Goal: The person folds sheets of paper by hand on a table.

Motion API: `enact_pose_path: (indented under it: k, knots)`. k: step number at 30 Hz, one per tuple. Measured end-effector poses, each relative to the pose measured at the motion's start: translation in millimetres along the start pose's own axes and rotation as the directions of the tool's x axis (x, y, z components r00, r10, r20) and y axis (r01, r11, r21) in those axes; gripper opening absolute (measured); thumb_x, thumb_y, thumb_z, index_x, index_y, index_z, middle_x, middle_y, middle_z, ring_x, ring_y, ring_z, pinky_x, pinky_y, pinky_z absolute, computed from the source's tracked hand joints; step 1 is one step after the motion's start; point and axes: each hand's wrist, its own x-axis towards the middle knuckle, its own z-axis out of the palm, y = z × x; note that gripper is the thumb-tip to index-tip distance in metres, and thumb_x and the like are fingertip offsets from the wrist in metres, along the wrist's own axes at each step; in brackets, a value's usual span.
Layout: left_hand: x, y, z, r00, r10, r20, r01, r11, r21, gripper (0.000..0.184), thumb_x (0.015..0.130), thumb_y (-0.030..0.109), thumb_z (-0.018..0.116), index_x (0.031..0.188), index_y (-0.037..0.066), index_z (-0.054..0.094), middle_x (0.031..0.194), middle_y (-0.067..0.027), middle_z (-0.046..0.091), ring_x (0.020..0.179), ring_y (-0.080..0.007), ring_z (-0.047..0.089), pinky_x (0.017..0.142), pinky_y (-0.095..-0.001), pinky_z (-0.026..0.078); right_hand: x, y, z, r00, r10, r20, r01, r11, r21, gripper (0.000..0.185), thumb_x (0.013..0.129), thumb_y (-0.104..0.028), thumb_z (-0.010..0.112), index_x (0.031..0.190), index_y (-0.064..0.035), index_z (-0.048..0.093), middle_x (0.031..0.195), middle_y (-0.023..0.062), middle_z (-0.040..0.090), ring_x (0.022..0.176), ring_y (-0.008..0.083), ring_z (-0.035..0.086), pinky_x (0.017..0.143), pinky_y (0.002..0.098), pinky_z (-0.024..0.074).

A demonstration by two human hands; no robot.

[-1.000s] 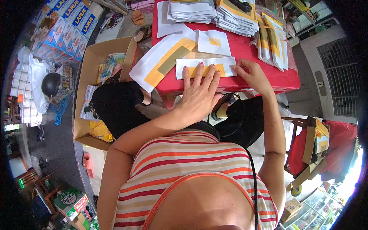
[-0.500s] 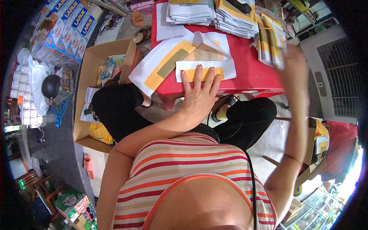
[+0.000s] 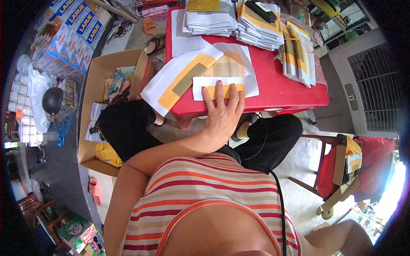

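Right arm (image 3: 335, 239) swung back from table (image 3: 286, 91); left hand (image 3: 222, 113) flat on paper (image 3: 198, 88).

LARUE read on stacked blue-and-white cardboard cartons (image 3: 81, 21). Tiger read on white-and-blue cardboard cartons (image 3: 64, 54) beneath. White script on green cardboard box (image 3: 73, 229) too unclear to confirm.

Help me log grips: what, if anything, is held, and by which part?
Nothing is visibly gripped: the left hand only rests spread fingers on the near, folded-over strip of the paper. The right hand is out of view, so I cannot tell.
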Motion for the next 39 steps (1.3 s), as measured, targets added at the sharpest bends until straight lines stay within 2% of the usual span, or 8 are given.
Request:
enact_pose_path:
  k: [3, 6, 10, 13, 19, 25, 30, 39]
  knots:
    - [-2.3, -1.0, 0.1, 0.992, -0.006, -0.128, 0.001, 0.999, -0.035, 0.059, 0.089, 0.023, 0.061, 0.144, 0.011, 0.046, 0.149, -0.0186, 0.035, 0.137, -0.0539, 0.028, 0.099, -0.0848, 0.017, -54.3, -12.1, 44.2, 0.924, 0.048, 0.38, -0.179, 0.931, 0.319, 0.056, 0.082, -0.031, 0.074, 0.13, -0.005, 0.059, 0.128, 0.0166, 0.059, 0.115, 0.0295, 0.059, 0.096, 0.0378, 0.0452]
    - [-3.2, 0.6, 4.5, 0.994, -0.024, -0.109, 0.018, 0.998, -0.053, 0.052, 0.091, 0.016, 0.055, 0.143, 0.014, 0.049, 0.152, -0.018, 0.03, 0.14, -0.0531, 0.024, 0.097, -0.0869, 0.015, -129.3, -71.3, 131.7, 0.609, -0.083, 0.789, -0.385, 0.838, 0.386, 0.057, 0.083, -0.023, 0.074, 0.134, -0.0039, 0.057, 0.136, 0.0176, 0.057, 0.124, 0.0311, 0.057, 0.103, 0.0394, 0.0439]
    - [-6.1, -0.5, 0.8, 0.996, -0.033, -0.081, 0.027, 0.997, -0.077, 0.052, 0.091, 0.014, 0.054, 0.143, 0.017, 0.049, 0.156, -0.0161, 0.025, 0.142, -0.0527, 0.02, 0.094, -0.0891, 0.011, -262.1, -156.5, 267.7, 0.306, -0.549, 0.778, -0.279, 0.73, 0.624, 0.053, 0.092, -0.026, 0.068, 0.138, -0.004, 0.054, 0.143, 0.015, 0.055, 0.137, 0.0288, 0.048, 0.114, 0.0451, 0.0351]
    - [-8.6, -2.5, -0.1, 0.995, -0.033, 0.095, 0.032, 0.999, 0.014, 0.057, 0.091, 0.016, 0.054, 0.147, 0.021, 0.045, 0.158, -0.0136, 0.023, 0.144, -0.0519, 0.017, 0.093, -0.0901, 0.011, -315.9, -173.0, 300.1, 0.307, -0.576, 0.758, -0.26, 0.715, 0.649, 0.052, 0.098, -0.031, 0.06, 0.142, -0.0071, 0.05, 0.146, 0.0125, 0.052, 0.141, 0.027, 0.043, 0.118, 0.0508, 0.0242]
    - [-7.9, -0.8, 1.6, 0.997, -0.051, -0.058, 0.053, 0.998, 0.019, 0.054, 0.092, 0.022, 0.058, 0.145, 0.025, 0.048, 0.158, -0.0113, 0.024, 0.144, -0.0532, 0.017, 0.092, -0.0906, 0.011, -332.0, -166.3, 299.1, 0.387, -0.519, 0.762, 0.083, 0.843, 0.532, 0.051, 0.102, -0.034, 0.049, 0.148, -0.0111, 0.045, 0.15, 0.0103, 0.048, 0.142, 0.0241, 0.041, 0.12, 0.0569, 0.0138]
    - [1.0, -3.5, -21.4, 0.996, -0.013, -0.088, 0.001, 0.991, -0.131, 0.054, 0.089, 0.035, 0.066, 0.138, 0.017, 0.055, 0.149, -0.0173, 0.039, 0.139, -0.053, 0.026, 0.098, -0.0847, 0.018, -311.7, -169.8, 321.6, 0.494, -0.55, 0.673, 0.021, 0.781, 0.624, 0.025, 0.088, -0.013, 0.064, 0.112, -0.006, 0.068, 0.124, 0.0153, 0.06, 0.106, 0.0349, 0.056, 0.092, 0.0468, 0.0432]
    - [31.3, -2.7, -12.6, 0.989, 0.141, -0.049, -0.141, 0.99, -0.003, 0.039, 0.082, 0.022, 0.066, 0.111, -0.004, 0.063, 0.122, -0.0256, 0.054, 0.121, -0.0427, 0.048, 0.104, -0.055, 0.04, -300.8, -170.1, 371.3, 0.501, -0.624, 0.6, 0.162, 0.748, 0.643, 0.033, 0.082, -0.009, 0.064, 0.114, -0.0141, 0.07, 0.126, 0.0135, 0.055, 0.112, 0.0368, 0.049, 0.09, 0.0465, 0.0443]
    - [59.3, -12.1, -34.5, 0.882, 0.464, 0.078, -0.47, 0.862, 0.187, 0.024, 0.075, 0.012, 0.065, 0.09, -0.007, 0.068, 0.084, -0.0203, 0.067, 0.076, -0.0297, 0.068, 0.06, -0.0338, 0.056, -305.6, -150.7, 401.5, 0.518, -0.583, 0.626, 0.105, 0.77, 0.629, 0.034, 0.089, -0.005, 0.056, 0.119, -0.0157, 0.069, 0.117, 0.0104, 0.057, 0.105, 0.0347, 0.052, 0.089, 0.0459, 0.0451]
